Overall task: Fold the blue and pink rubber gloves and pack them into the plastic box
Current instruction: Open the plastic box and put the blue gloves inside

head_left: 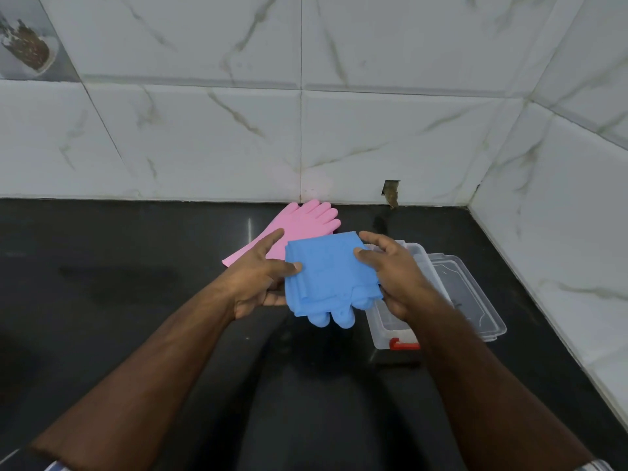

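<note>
Both forearms enter from the bottom edge and meet over the black table [119, 283]. Left hand [258, 277] grips the left edge of the folded blue gloves [328, 277], thumb on top and fingers underneath. Right hand [394, 273] grips the right edge the same way, thumb pressed on the upper surface. Neither hand is open.

Blue gloves are held above the table, folded into a rough square, with their finger ends hanging from the near edge. They sit just left of the box [390, 331], overlapping its left side in this view; whether they touch it cannot be told.

Box: clear plastic, open, resting on the table to the right, with a red latch [404, 344] at its near end. The clear lid [475, 300] lies beside it on the right, touching or nearly touching it.

Pink gloves [299, 229] lie flat on the table behind the left hand, unfolded, fingers pointing toward the tiled wall [373, 130] and reaching almost to its base.

No brand, label or legible writing shows on the gloves, box or lid.
</note>
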`<state>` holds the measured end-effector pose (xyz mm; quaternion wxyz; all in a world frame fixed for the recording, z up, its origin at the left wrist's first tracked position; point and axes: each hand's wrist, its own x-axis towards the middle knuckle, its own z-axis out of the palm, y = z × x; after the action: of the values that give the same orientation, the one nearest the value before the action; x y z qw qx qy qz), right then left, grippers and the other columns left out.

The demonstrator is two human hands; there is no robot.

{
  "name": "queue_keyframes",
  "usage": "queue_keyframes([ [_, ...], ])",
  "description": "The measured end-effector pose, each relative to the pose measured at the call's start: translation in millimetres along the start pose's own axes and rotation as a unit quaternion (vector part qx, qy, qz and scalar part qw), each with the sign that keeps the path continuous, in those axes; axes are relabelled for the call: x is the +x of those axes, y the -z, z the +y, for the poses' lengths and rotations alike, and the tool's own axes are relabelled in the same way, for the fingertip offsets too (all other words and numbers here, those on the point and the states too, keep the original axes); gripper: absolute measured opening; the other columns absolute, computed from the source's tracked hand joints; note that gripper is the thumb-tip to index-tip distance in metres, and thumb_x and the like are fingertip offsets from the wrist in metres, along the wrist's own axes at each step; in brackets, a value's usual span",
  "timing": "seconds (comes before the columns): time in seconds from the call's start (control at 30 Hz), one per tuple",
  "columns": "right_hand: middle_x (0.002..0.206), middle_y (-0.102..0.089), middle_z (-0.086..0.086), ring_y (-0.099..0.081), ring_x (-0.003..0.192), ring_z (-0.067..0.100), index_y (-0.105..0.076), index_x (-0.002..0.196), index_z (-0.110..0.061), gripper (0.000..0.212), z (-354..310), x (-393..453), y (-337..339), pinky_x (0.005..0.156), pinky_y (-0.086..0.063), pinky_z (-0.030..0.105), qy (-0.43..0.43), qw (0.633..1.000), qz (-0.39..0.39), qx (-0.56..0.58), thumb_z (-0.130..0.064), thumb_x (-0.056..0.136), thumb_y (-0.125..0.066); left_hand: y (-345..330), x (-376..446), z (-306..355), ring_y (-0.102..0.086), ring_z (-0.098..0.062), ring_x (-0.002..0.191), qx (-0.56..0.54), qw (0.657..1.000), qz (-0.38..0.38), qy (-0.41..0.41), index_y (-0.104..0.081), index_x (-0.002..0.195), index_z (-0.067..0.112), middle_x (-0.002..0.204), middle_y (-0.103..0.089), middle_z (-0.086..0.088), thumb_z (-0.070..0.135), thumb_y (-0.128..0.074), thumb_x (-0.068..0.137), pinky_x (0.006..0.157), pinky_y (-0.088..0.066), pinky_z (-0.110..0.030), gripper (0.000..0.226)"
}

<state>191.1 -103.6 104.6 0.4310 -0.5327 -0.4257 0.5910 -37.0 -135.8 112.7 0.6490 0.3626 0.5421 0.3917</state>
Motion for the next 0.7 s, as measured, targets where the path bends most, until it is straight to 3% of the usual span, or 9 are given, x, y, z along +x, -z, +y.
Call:
queue_keyframes([
  [0.17, 0.125, -0.062, 0.003, -0.066, 0.108, 0.027, -0.051, 0.135, -0.028, 0.048, -17, -7, 29, 0.082, -0.059, 0.048, -0.003, 0.997, -0.059, -0.055, -0.013, 0.091, -0.066, -25, 8, 10, -0.076, -0.024, 0.093, 0.021, 1.0, -0.006, -0.022, -0.059, 0.135, 0.021, 0.117, -0.071, -0.013, -0.001, -0.066, 0.092, 0.074, -0.063, -0.043, 0.049],
  [0.37, 0.127, -0.061, 0.001, -0.065, 0.109, 0.029, -0.051, 0.133, -0.033, 0.062, -23, -9, 73, 0.085, -0.058, 0.054, 0.027, 0.996, -0.049, -0.064, 0.002, 0.084, -0.069, -66, 24, 12, -0.073, -0.026, 0.101, 0.005, 1.0, -0.02, -0.02, -0.059, 0.13, 0.01, 0.119, -0.071, -0.014, -0.005, -0.063, 0.093, 0.073, -0.064, -0.042, 0.04],
  [0.53, 0.124, -0.066, 0.006, -0.068, 0.106, 0.022, -0.058, 0.13, -0.024, 0.063, -20, 0, 110, 0.087, -0.058, 0.043, 0.07, 0.991, 0.015, -0.11, 0.009, 0.078, -0.069, -104, 36, 14, -0.072, -0.026, 0.106, 0.03, 0.998, -0.057, 0.011, -0.051, 0.139, 0.01, 0.125, -0.068, -0.013, 0.0, -0.066, 0.092, 0.085, -0.062, -0.046, 0.05],
  [0.7, 0.132, -0.058, 0.0, -0.058, 0.115, 0.018, -0.052, 0.139, -0.021, 0.069, -4, 4, 121, 0.1, -0.05, 0.041, 0.104, 0.945, 0.073, -0.3, 0.0, 0.076, -0.067, -131, 49, 10, -0.071, -0.023, 0.103, 0.156, 0.985, -0.07, 0.032, -0.039, 0.149, 0.011, 0.12, -0.064, -0.006, -0.001, -0.071, 0.088, 0.09, -0.06, -0.043, 0.07],
])
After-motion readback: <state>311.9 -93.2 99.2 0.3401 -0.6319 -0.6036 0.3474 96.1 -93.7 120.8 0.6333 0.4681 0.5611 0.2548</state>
